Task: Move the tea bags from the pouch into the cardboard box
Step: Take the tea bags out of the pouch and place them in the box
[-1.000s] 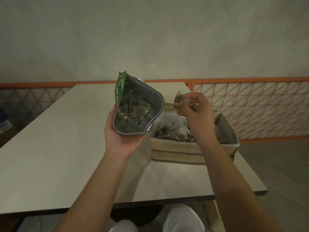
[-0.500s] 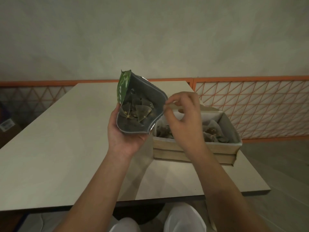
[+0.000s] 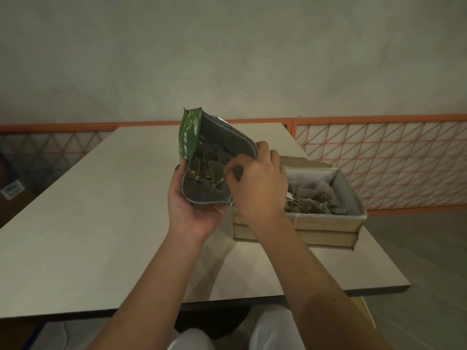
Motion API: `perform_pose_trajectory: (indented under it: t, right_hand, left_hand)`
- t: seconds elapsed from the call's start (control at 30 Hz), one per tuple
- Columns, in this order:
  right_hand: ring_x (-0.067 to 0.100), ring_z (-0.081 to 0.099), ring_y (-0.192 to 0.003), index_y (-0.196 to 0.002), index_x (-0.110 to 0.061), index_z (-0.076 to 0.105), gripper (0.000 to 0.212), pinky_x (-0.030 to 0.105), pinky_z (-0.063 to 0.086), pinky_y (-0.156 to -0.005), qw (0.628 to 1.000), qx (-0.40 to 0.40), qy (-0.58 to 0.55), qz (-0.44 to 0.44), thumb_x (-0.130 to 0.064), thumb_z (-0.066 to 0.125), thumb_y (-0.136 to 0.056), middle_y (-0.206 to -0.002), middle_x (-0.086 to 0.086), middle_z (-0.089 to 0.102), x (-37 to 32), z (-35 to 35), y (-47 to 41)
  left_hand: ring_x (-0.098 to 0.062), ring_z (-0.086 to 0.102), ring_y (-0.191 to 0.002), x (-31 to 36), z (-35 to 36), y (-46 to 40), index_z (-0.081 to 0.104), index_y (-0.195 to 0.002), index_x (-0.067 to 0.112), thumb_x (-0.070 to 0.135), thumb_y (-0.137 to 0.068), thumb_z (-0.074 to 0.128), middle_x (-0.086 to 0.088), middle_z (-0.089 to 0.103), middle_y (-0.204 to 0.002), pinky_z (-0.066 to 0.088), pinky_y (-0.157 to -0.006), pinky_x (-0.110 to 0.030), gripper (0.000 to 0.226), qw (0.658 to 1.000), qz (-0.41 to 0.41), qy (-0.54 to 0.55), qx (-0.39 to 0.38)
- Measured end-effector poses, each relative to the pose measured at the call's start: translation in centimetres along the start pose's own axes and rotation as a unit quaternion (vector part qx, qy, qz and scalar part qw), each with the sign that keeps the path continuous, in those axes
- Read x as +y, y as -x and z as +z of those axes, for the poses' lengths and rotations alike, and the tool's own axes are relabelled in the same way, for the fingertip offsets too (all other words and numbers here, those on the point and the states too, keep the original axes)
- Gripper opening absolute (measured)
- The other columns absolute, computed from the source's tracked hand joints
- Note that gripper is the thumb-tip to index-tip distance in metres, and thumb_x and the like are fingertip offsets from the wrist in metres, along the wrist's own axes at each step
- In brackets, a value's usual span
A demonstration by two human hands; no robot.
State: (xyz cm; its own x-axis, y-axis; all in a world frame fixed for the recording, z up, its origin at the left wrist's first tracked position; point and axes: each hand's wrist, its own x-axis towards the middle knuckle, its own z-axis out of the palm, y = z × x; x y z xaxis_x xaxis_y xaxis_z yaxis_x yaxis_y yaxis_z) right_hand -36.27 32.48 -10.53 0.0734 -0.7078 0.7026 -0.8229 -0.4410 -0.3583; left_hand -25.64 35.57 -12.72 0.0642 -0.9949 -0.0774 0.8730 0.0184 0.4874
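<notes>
My left hand [image 3: 188, 210] grips the bottom of a green pouch [image 3: 190, 137] with a grey lining, held tilted above the table with its mouth open towards me. Several pyramid tea bags [image 3: 203, 170] lie inside it. My right hand [image 3: 257, 188] reaches into the pouch's mouth, and its thumb and forefinger pinch the corner of one tea bag [image 3: 219, 174]. Just right of the pouch stands the cardboard box [image 3: 326, 223], lined with white paper, with several tea bags [image 3: 314, 200] in it. My right wrist hides the box's left end.
The pale table [image 3: 101, 210] stretches left and away; the box stands near its right edge. An orange lattice railing [image 3: 379, 160] runs behind the table. My knees [image 3: 275, 329] show under the table's front edge.
A second ago my right hand held a tea bag above the box. It let the bag go there, then moved left into the pouch's mouth. My left hand tilted the pouch slightly.
</notes>
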Motion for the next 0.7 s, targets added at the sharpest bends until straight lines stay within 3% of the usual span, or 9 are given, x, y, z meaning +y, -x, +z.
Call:
perform_pose_trajectory:
  t: [0.17, 0.3, 0.4, 0.47, 0.6, 0.7]
  right_hand:
    - [0.016, 0.054, -0.098, -0.087, -0.021, 0.073, 0.005, 0.024, 0.047, -0.075, 0.981, 0.052, -0.188, 0.000, -0.025, 0.072, -0.084, -0.105, 0.000, 0.059, 1.2, -1.8, -0.4]
    - [0.000, 0.060, -0.082, -0.091, -0.025, 0.065, 0.005, 0.012, 0.047, -0.068, 0.941, 0.036, -0.321, 0.102, -0.030, 0.068, -0.090, -0.096, -0.014, 0.063, 2.3, -5.0, -0.8]
    - [0.006, 0.065, -0.071, -0.087, -0.024, 0.061, 0.007, 0.016, 0.049, -0.061, 0.907, 0.059, -0.390, 0.146, -0.026, 0.066, -0.091, -0.083, -0.008, 0.068, 3.8, -6.5, -1.1]
    - [0.015, 0.068, -0.071, -0.085, -0.024, 0.060, 0.009, 0.024, 0.054, -0.063, 0.903, 0.063, -0.393, 0.165, -0.022, 0.066, -0.091, -0.082, -0.003, 0.068, 5.0, -6.6, -1.1]
    - [0.017, 0.068, -0.073, -0.084, -0.023, 0.060, 0.013, 0.029, 0.058, -0.066, 0.919, 0.006, -0.349, 0.186, -0.013, 0.066, -0.090, -0.082, -0.001, 0.069, 7.0, -5.0, -0.8]
    - [0.014, 0.066, -0.073, -0.085, -0.025, 0.059, 0.015, 0.018, 0.052, -0.059, 0.940, -0.009, -0.284, 0.188, -0.012, 0.065, -0.090, -0.081, -0.006, 0.065, 7.9, -3.6, -0.4]
  left_hand:
    - [-0.032, 0.069, -0.105, 0.4, 0.1, -0.1, 0.079, -0.112, 0.015, 0.053, -0.093, 0.054, -0.015, 0.068, -0.130, 0.059, -0.087, -0.036, 0.050, 0.999, -0.005, 0.015, -0.033]
    - [-0.034, 0.059, -0.122, 0.8, -0.2, -0.6, 0.071, -0.127, 0.017, 0.052, -0.094, 0.055, -0.014, 0.054, -0.150, 0.062, -0.084, -0.039, 0.051, 0.998, -0.007, 0.035, -0.053]
    - [-0.033, 0.049, -0.139, 0.8, -0.5, -0.8, 0.061, -0.141, 0.021, 0.052, -0.094, 0.056, -0.014, 0.051, -0.152, 0.061, -0.085, -0.040, 0.057, 0.998, -0.007, 0.045, -0.053]
    - [-0.032, 0.044, -0.143, 0.8, -0.6, -0.8, 0.058, -0.144, 0.022, 0.052, -0.094, 0.057, -0.014, 0.050, -0.153, 0.060, -0.087, -0.040, 0.059, 0.997, -0.009, 0.054, -0.054]
    - [-0.030, 0.043, -0.144, 0.8, -0.6, -0.7, 0.058, -0.143, 0.021, 0.053, -0.096, 0.054, -0.013, 0.048, -0.155, 0.061, -0.088, -0.040, 0.056, 0.997, -0.014, 0.055, -0.061]
    - [-0.034, 0.052, -0.132, 0.7, -0.3, -0.5, 0.063, -0.136, 0.019, 0.051, -0.097, 0.053, -0.014, 0.050, -0.152, 0.062, -0.081, -0.040, 0.052, 0.996, -0.010, 0.053, -0.065]
